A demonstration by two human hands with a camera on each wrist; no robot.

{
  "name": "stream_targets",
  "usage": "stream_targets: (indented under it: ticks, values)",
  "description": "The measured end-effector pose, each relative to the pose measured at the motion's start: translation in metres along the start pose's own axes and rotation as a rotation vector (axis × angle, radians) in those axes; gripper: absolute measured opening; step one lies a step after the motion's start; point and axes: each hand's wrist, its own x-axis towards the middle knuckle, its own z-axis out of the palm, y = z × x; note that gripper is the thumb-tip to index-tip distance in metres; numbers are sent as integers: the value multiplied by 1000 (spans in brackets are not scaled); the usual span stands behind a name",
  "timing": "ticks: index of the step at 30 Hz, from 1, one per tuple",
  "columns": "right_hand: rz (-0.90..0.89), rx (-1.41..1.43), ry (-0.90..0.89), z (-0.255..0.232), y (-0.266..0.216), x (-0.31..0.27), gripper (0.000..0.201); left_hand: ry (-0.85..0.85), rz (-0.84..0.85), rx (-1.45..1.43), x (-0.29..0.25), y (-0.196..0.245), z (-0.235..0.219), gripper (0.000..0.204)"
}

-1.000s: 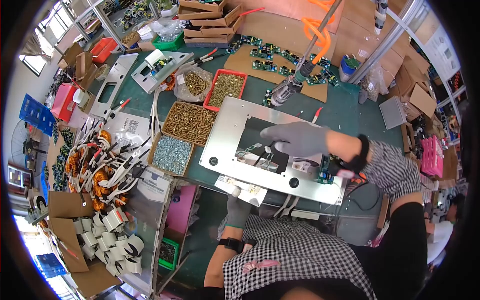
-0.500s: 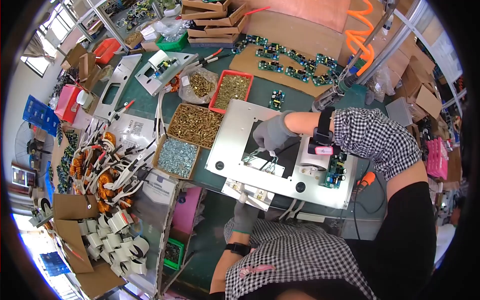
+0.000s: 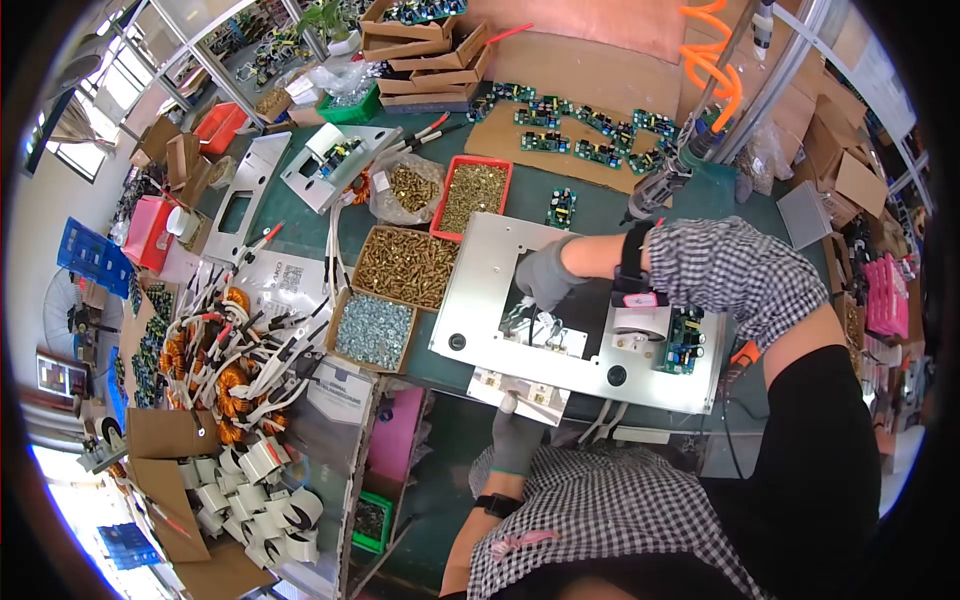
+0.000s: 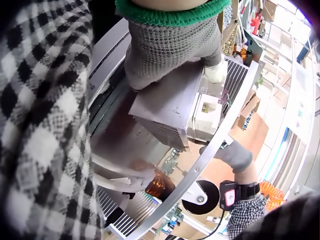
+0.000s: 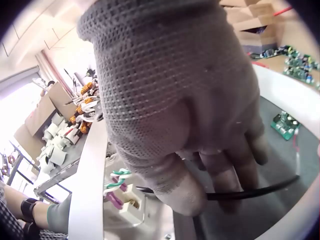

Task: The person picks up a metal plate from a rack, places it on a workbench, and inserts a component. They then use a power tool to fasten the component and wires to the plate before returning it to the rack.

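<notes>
A silver panel (image 3: 478,285) with a rectangular opening lies at the bench's front edge. The gloved left hand (image 3: 517,442) grips a metal block (image 4: 170,97) with white terminals (image 4: 205,114), its thumb on the near end, which juts from under the panel's front edge. Inside the opening, the gloved right hand (image 3: 550,274) is above the block's other end. In the right wrist view, a black cable (image 5: 262,192) passes between the right thumb and fingers, which hold it beside a white terminal (image 5: 129,202) with green and purple wires. A white cylinder (image 3: 640,320) and a circuit board (image 3: 685,340) are on the panel's right.
Boxes of brass screws (image 3: 405,265) and silver fasteners (image 3: 375,330) adjoin the panel's left side. Beyond the right forearm hangs a power screwdriver (image 3: 660,185) on an orange coiled hose (image 3: 710,65). Circuit boards (image 3: 598,153) lie on cardboard behind; copper coils (image 3: 235,385) are piled left.
The power screwdriver has swung from over the panel's back edge to the right. The right hand has lowered into the opening. The left hand keeps its grip on the block.
</notes>
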Motion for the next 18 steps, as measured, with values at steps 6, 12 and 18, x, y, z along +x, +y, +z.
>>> stream_targets:
  ticks: [6, 12, 18]
  values:
    - [-172, -74, 388, -42, -39, -165, 19, -14, 79, 666, 32, -18, -15, 64]
    - [-110, 581, 602, 11, 47, -224, 18, -283, 340, 2028, 62, -13, -58, 30]
    - [83, 988, 656, 70, 155, -221, 31, 311, -566, 1217, -28, 75, 27, 31]
